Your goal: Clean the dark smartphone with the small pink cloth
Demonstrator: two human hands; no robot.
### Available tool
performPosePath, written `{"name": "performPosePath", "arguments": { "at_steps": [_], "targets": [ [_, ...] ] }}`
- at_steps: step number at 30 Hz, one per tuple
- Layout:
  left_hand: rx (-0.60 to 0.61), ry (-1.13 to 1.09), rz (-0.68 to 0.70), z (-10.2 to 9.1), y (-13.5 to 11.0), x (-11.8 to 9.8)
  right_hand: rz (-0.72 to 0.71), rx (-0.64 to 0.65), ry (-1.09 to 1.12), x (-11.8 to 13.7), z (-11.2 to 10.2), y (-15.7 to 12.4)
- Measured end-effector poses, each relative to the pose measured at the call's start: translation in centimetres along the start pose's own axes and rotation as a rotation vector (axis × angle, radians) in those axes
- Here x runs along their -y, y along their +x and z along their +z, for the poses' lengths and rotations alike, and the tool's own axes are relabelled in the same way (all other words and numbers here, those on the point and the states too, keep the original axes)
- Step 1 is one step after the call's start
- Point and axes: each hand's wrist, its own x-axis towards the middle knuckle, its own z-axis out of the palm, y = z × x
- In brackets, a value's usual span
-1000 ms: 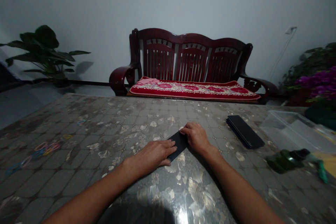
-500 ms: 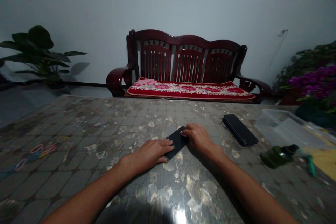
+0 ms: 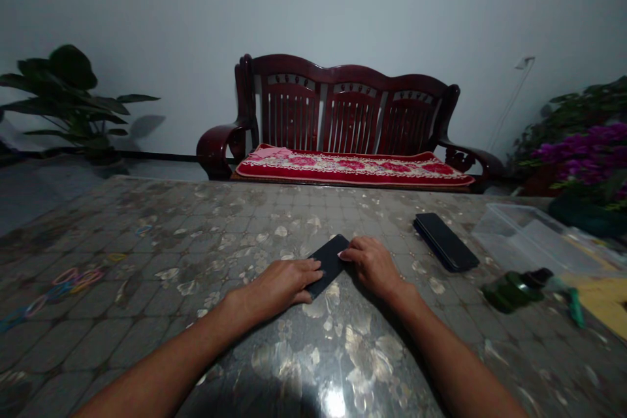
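Note:
A small flat dark rectangular thing (image 3: 329, 258), like a folded cloth or card, lies on the patterned table (image 3: 196, 261) in front of me. My left hand (image 3: 284, 283) rests flat on its near left end, fingers stretched out and pressing down. My right hand (image 3: 372, 262) lies on its right edge with the fingers curled over it, fingertips touching the top surface. Both forearms reach in from the bottom of the view.
A black phone-like slab (image 3: 445, 241) lies to the right. Further right stand a clear plastic box (image 3: 526, 238), a dark green bottle (image 3: 512, 290) on its side and yellow sheets (image 3: 605, 304). Coloured rubber bands (image 3: 63, 282) lie at the left. A wooden bench (image 3: 343, 124) stands behind the table.
My right hand has slid a little along the dark thing's right edge, uncovering more of its far end. The left hand stays pressed in place. The camera shifted slightly.

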Motion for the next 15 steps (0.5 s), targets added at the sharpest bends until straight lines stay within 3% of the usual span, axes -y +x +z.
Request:
{"name": "performPosePath", "arguments": {
  "at_steps": [5,15],
  "targets": [
    [0.004,-0.013,-0.019,-0.5,0.1,-0.4,0.068,-0.027,-0.024,-0.8,0.3,-0.1],
    [0.037,0.048,-0.017,-0.7,0.2,-0.5,-0.190,0.017,0.061,1.1,0.2,-0.6]
  ]
}}
